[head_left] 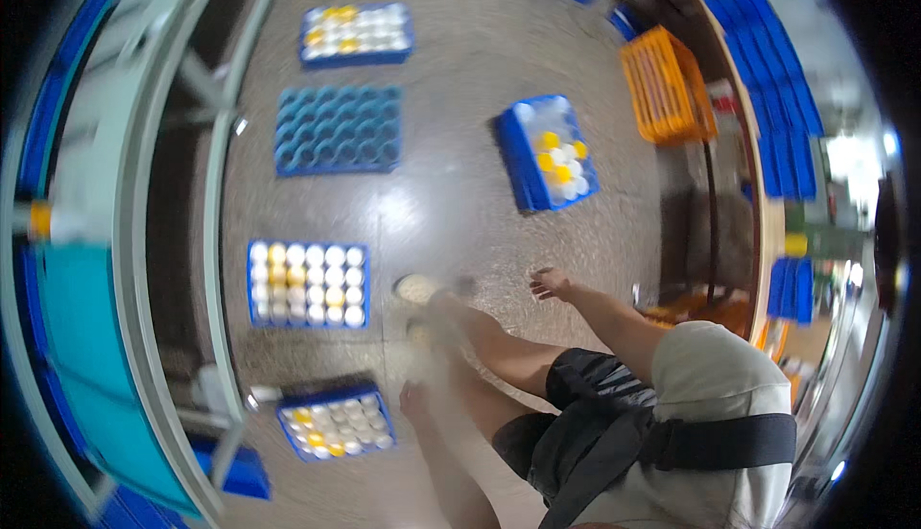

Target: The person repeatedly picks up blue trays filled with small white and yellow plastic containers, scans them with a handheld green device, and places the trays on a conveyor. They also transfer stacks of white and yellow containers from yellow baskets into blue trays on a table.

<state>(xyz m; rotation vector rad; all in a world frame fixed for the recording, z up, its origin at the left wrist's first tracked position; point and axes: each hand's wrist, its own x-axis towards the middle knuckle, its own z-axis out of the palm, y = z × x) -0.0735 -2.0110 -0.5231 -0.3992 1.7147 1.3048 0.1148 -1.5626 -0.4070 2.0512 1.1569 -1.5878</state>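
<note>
My right hand (550, 282) hangs above the floor with its fingers apart and nothing in it. Nearest to it, farther up, stands a blue crate (523, 164), part filled with white and yellow round-topped pieces and set at an angle. My left hand (413, 402) is lower down, smeared by motion, so its fingers cannot be made out. Beside it is a blue crate (312, 450) with rows of white and a few yellow round tops. Another blue crate (367, 284) of white and yellow round tops lies left of my light-coloured shoe (417, 288).
A blue-teal tray with round pockets (338, 131) lies on the floor, with another filled crate (357, 57) beyond it. An orange slatted crate (662, 83) stands by the shelf at right. A metal frame (225, 270) runs along the left. More blue bins (777, 69) line the right shelf.
</note>
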